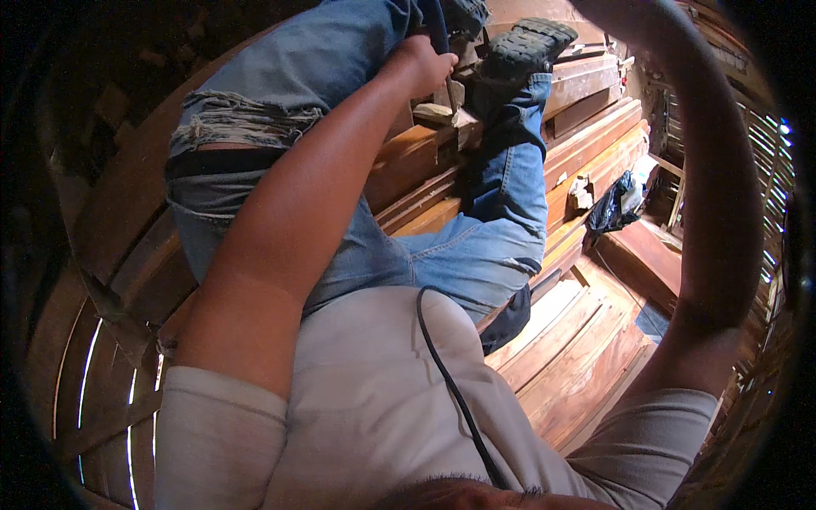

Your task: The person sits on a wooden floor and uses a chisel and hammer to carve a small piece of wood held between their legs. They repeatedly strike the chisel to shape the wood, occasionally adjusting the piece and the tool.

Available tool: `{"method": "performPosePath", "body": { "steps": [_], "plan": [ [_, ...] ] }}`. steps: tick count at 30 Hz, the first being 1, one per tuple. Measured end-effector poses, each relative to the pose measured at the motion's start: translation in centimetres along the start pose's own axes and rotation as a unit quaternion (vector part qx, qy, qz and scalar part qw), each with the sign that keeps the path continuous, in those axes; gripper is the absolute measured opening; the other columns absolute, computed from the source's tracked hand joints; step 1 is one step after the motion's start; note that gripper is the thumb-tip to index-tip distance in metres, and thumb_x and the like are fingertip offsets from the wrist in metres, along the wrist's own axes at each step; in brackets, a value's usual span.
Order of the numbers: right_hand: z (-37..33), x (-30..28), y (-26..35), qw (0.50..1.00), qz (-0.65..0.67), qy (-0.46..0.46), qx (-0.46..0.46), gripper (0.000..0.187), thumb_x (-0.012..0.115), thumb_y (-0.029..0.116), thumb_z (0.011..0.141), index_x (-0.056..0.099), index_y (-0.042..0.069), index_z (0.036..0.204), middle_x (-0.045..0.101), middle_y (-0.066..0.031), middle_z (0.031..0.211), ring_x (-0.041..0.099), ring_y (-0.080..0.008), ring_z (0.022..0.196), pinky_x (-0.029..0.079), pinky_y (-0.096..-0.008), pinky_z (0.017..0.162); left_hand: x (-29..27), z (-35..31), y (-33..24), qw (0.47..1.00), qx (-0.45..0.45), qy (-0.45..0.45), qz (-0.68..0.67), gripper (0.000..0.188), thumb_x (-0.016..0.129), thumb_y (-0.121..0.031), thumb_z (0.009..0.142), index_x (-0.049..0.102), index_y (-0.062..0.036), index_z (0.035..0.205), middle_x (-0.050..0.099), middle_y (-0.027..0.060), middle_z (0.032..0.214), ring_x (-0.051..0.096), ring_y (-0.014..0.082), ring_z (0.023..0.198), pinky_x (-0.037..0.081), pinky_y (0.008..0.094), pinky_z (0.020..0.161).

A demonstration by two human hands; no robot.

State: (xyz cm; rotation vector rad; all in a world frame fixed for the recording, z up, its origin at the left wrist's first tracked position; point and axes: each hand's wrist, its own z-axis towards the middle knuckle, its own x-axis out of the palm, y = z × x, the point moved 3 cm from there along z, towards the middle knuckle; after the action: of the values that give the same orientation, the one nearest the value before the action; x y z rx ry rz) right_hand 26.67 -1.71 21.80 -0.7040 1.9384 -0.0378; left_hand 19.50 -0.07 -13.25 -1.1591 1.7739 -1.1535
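Observation:
I look down along my own body, which is in a grey shirt [374, 399] and torn blue jeans [280, 76]. My left arm reaches forward over my thigh. My left hand [422, 64] has its fingers curled beside my knee, just above small wooden blocks [442, 115] on the stacked planks [595, 140]. Whether it grips anything is hidden. My right arm [722, 221] arches up along the right side, and its hand is out of the picture at the top. My black shoe [529, 42] rests on the planks.
Long reddish planks lie stacked under my legs, with paler boards [578, 348] lower right. A black cable [450, 382] runs down my shirt. A black plastic bag [614, 208] and a small pale object [581, 194] lie on the planks. Slatted walls [765, 195] close in right and left.

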Motion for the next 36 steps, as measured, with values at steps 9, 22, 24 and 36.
{"method": "performPosePath", "body": {
  "steps": [9,22,24,36],
  "plan": [
    [-0.6,0.2,1.1,0.997,0.054,-0.061,-0.009,0.033,0.055,0.015,0.098,0.07,0.011,0.127,0.072,-0.0224,0.094,0.071,-0.0347,0.081,0.057,-0.045,0.076,-0.5,0.2,-0.7,1.0,-0.018,0.008,0.01,0.059,0.07,-0.046,0.092,0.069,0.0063,0.119,0.071,0.0278,0.118,0.068,0.042,0.114,0.054,0.0461,0.098],
    [0.6,1.6,2.5,0.997,0.046,-0.06,-0.036,0.03,0.056,0.02,0.102,0.07,0.014,0.128,0.073,-0.0209,0.1,0.073,-0.0337,0.085,0.057,-0.0434,0.08,-4.5,-1.5,0.1,0.995,-0.06,-0.042,-0.061,0.042,0.072,-0.035,0.094,0.069,0.0055,0.105,0.078,0.0158,0.09,0.076,0.0276,0.084,0.059,0.0403,0.079],
    [-2.8,2.4,-0.4,0.994,0.084,-0.066,0.014,0.03,0.055,0.021,0.103,0.07,0.014,0.127,0.074,-0.0207,0.099,0.073,-0.0345,0.084,0.057,-0.0438,0.08,-0.5,-1.8,-2.5,0.999,-0.022,0.017,-0.022,0.041,0.073,-0.034,0.094,0.07,0.0051,0.105,0.078,0.0154,0.089,0.076,0.0271,0.082,0.059,0.0392,0.078],
    [-0.5,1.9,0.4,0.999,-0.014,-0.028,-0.02,0.028,0.055,0.017,0.101,0.07,0.011,0.123,0.071,-0.024,0.097,0.07,-0.0422,0.086,0.055,-0.0489,0.076,-3.5,-2.4,-2.3,0.99,-0.081,-0.004,-0.119,0.036,0.073,-0.024,0.095,0.063,0.0084,0.108,0.076,0.0143,0.088,0.074,0.0217,0.068,0.061,0.0342,0.061]
  ]
}}
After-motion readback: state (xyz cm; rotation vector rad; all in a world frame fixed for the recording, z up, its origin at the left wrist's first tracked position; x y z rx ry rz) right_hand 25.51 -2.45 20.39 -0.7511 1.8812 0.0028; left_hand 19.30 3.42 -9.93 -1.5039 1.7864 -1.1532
